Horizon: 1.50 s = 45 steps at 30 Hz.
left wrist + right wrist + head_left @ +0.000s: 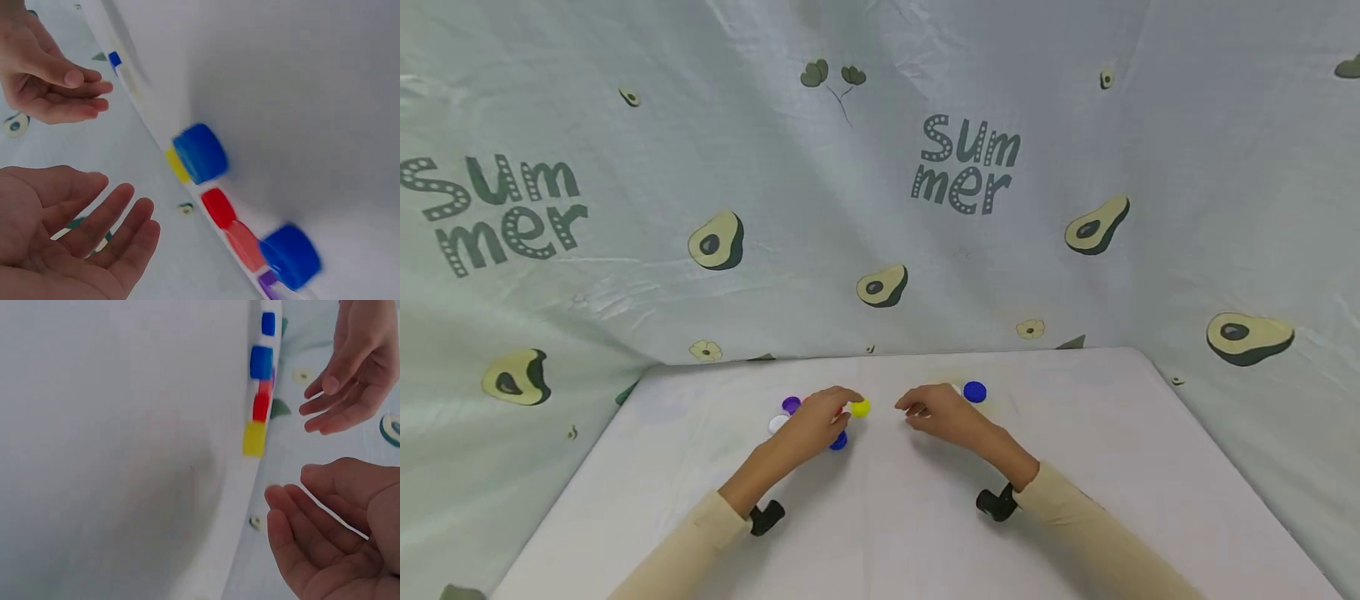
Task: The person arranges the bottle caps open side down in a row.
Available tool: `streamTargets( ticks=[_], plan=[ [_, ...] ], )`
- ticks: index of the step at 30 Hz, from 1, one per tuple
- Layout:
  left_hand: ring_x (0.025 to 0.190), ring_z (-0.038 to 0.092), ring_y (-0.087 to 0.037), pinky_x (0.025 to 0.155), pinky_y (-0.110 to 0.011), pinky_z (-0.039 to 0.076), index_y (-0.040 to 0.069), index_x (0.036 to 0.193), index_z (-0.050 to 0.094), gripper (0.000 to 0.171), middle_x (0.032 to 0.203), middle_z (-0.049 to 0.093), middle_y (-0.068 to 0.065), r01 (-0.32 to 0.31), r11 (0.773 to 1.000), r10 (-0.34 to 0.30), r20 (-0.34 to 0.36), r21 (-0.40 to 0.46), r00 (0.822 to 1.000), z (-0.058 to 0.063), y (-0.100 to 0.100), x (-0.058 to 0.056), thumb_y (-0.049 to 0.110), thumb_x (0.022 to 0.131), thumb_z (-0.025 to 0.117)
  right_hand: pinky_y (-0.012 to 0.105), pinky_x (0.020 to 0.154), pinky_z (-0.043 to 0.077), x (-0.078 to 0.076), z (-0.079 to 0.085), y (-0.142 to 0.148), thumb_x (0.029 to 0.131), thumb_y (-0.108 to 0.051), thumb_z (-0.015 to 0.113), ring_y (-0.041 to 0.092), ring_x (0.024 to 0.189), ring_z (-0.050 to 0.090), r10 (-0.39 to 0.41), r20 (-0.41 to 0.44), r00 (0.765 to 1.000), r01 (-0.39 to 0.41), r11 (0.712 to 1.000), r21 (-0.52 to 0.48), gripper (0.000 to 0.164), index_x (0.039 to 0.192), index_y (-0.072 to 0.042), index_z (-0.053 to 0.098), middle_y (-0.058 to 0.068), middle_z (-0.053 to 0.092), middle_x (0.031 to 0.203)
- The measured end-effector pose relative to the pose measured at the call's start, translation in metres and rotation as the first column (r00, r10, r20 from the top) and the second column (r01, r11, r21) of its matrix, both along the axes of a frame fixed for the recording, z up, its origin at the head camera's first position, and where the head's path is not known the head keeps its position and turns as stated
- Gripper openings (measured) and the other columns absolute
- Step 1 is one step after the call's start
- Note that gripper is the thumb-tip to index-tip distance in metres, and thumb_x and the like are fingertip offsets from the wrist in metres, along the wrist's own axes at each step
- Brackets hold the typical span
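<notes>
My left hand (815, 421) hovers above a loose cluster of plastic bottle caps, fingers relaxed and apart, holding nothing. Around it lie a yellow cap (861, 408), a blue cap (838, 440), a purple cap (791, 405) and a white cap (778, 424). The left wrist view also shows a red cap (219, 209) beside a pinkish-red cap (245, 245), mostly hidden by the hand from above. My right hand (947, 414) hangs over the table with loosely bent fingers and nothing in them. Just behind it are another blue cap (974, 392) and a partly covered white cap (957, 389).
A white-covered table (1075, 467) spreads under both hands. Behind it and along the sides hangs a pale curtain (805, 208) printed with avocados and lettering. Each wrist bears a black camera mount (767, 517) at the sleeve.
</notes>
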State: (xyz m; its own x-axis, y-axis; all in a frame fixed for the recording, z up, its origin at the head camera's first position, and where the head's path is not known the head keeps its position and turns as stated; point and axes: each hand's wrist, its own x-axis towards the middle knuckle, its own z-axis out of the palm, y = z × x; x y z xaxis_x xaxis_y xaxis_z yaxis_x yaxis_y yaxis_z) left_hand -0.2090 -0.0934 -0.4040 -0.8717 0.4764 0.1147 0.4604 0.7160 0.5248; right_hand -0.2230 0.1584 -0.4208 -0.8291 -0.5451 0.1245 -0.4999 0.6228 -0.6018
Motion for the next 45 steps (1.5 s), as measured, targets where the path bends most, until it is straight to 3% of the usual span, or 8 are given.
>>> streamTargets(
  ticks=[4,7,15,20,24,29,38,45],
  plan=[
    [0.116,0.063,-0.032,0.099,-0.047,0.054,0.0,0.125,0.066,0.032,0.125,0.067,-0.014,-0.071,0.996,0.069,0.06,0.045,0.996,-0.007,-0.019,0.008,0.003,0.093,0.072,0.025,0.081,0.058,-0.001,-0.009,-0.026,0.094,-0.002,0.069,0.014,0.091,0.069,0.065,0.036,0.997,-0.067,0.997,0.034,0.021,0.115,-0.003,0.074,0.007,0.075,0.107],
    [0.111,0.065,-0.032,0.094,-0.046,0.057,0.0,0.123,0.066,0.036,0.122,0.067,-0.014,-0.1,0.992,0.093,0.092,0.082,0.991,-0.013,-0.027,0.011,0.004,0.089,0.077,0.022,0.079,0.058,0.0,-0.013,-0.043,0.095,-0.005,0.071,0.012,0.088,0.068,0.065,0.078,0.995,-0.066,0.998,0.012,0.021,0.116,-0.004,0.074,0.003,0.075,0.104],
    [0.107,0.069,-0.033,0.085,-0.042,0.061,0.0,0.126,0.064,0.043,0.121,0.068,-0.016,-0.168,0.978,0.15,0.145,0.124,0.978,-0.02,-0.033,0.01,-0.004,0.085,0.078,0.019,0.066,0.054,0.004,-0.022,-0.069,0.094,-0.008,0.072,0.01,0.081,0.064,-0.047,0.216,0.975,0.082,0.984,-0.156,0.024,0.117,-0.002,0.072,0.0,0.073,0.093],
    [0.104,0.071,-0.034,0.082,-0.041,0.062,-0.002,0.121,0.064,0.039,0.114,0.07,-0.017,-0.171,0.977,0.146,0.187,0.128,0.972,-0.021,-0.034,0.008,-0.01,0.084,0.076,0.02,0.07,0.056,0.002,-0.033,-0.078,0.091,-0.007,0.076,0.01,0.08,0.066,-0.091,0.252,0.964,0.133,0.979,-0.157,0.024,0.114,-0.003,0.073,0.0,0.073,0.092],
    [0.101,0.071,-0.033,0.083,-0.041,0.061,-0.005,0.12,0.064,0.041,0.111,0.071,-0.016,-0.167,0.978,0.141,0.196,0.122,0.97,-0.024,-0.032,0.007,-0.011,0.082,0.077,0.021,0.073,0.058,0.001,-0.037,-0.082,0.088,-0.007,0.079,0.011,0.08,0.067,-0.112,0.223,0.968,0.149,0.977,-0.153,0.026,0.113,-0.004,0.074,0.0,0.073,0.09],
    [0.098,0.071,-0.031,0.084,-0.04,0.061,-0.009,0.12,0.065,0.043,0.106,0.071,-0.015,-0.143,0.982,0.12,0.18,0.122,0.976,-0.027,-0.029,0.003,-0.011,0.079,0.08,0.02,0.07,0.057,0.001,-0.038,-0.087,0.085,-0.007,0.083,0.011,0.077,0.066,-0.121,0.22,0.968,0.161,0.972,-0.174,0.026,0.109,-0.001,0.075,0.001,0.072,0.084],
    [0.08,0.068,-0.017,0.073,-0.028,0.061,-0.008,0.104,0.073,0.027,0.091,0.073,-0.009,-0.117,0.977,0.086,0.173,0.18,0.981,-0.034,-0.03,0.0,-0.007,0.079,0.082,0.017,0.069,0.053,0.004,-0.036,-0.091,0.084,-0.011,0.084,0.007,0.075,0.061,-0.133,0.192,0.972,0.165,0.973,-0.162,0.023,0.104,-0.002,0.077,-0.001,0.07,0.082],
    [0.081,0.07,-0.019,0.074,-0.029,0.061,-0.006,0.102,0.074,0.02,0.091,0.074,-0.011,-0.053,0.971,0.02,0.141,0.232,0.99,-0.035,-0.037,0.002,-0.004,0.082,0.08,0.018,0.069,0.055,0.007,-0.033,-0.091,0.083,-0.012,0.085,0.006,0.075,0.064,-0.134,0.191,0.972,0.171,0.967,-0.19,0.022,0.102,-0.003,0.079,0.0,0.074,0.085]
  ],
)
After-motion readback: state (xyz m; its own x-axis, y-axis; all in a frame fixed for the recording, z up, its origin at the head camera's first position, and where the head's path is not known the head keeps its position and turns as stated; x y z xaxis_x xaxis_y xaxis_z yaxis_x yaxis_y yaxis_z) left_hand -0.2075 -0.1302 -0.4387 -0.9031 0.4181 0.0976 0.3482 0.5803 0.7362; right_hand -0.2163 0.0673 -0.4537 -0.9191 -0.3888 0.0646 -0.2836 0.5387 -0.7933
